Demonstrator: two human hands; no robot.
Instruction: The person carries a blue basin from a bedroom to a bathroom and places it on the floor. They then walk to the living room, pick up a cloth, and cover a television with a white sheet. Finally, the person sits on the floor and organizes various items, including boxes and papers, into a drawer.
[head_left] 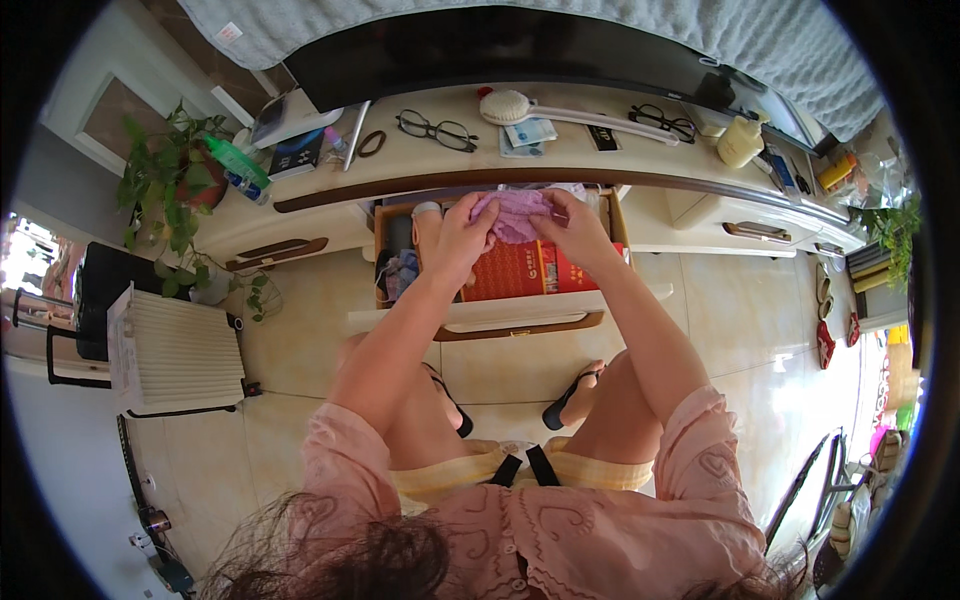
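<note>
"What's the biggest thing in front of the person?"

"The cream desk (430, 165), with one drawer (500, 312) pulled open at its front."

"And inside?"

"A flat red box (500, 272) takes up much of the space."

"Where's the lilac cloth (518, 215)?"

"Above the back part of the drawer, crumpled, spanning both hands. Whether it touches anything underneath, I can't tell."

"How's the grip?"

"Nearly closed on both sides: the left hand (462, 238) has the cloth's left end between thumb and fingers, and the right hand (577, 232) pinches the other end."

"Which step is this?"

"Arranging the cloth, I'd judge; spreading or gathering, I can't say."

"What does the next move call for?"

"Probably even tension between the hands, and knuckles clear of the drawer's sides."
</note>
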